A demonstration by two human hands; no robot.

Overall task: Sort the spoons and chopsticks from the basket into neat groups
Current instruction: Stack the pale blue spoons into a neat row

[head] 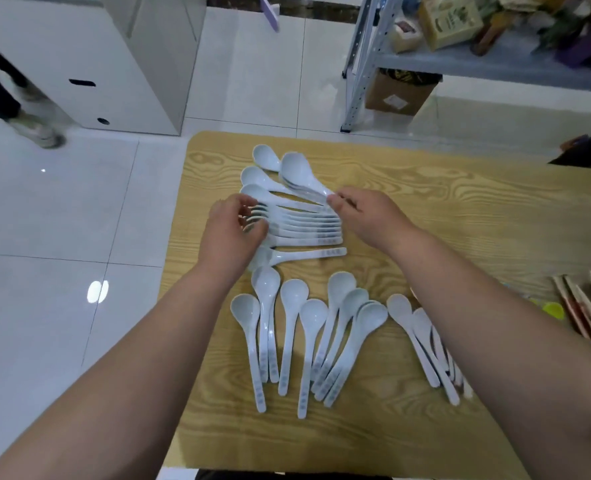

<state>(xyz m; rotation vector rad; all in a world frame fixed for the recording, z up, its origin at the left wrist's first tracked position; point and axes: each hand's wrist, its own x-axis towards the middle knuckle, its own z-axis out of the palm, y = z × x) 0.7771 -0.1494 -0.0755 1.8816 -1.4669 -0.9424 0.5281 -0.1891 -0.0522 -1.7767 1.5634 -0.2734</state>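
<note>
Head-worn view, steeply down over nearby table (467,202)

I'm facing a wood-grain counter (460,209). Glossy white floor tiles (62,220) are reflecting light at 8 o'clock, a white cabinet (121,57) is standing at 11, and a metal rack (366,64) at 1.

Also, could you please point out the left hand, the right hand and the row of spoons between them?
left hand (233,233): head view, back of the hand.
right hand (368,218): head view, back of the hand.
row of spoons (304,227): head view, the overlapped handles.
</note>
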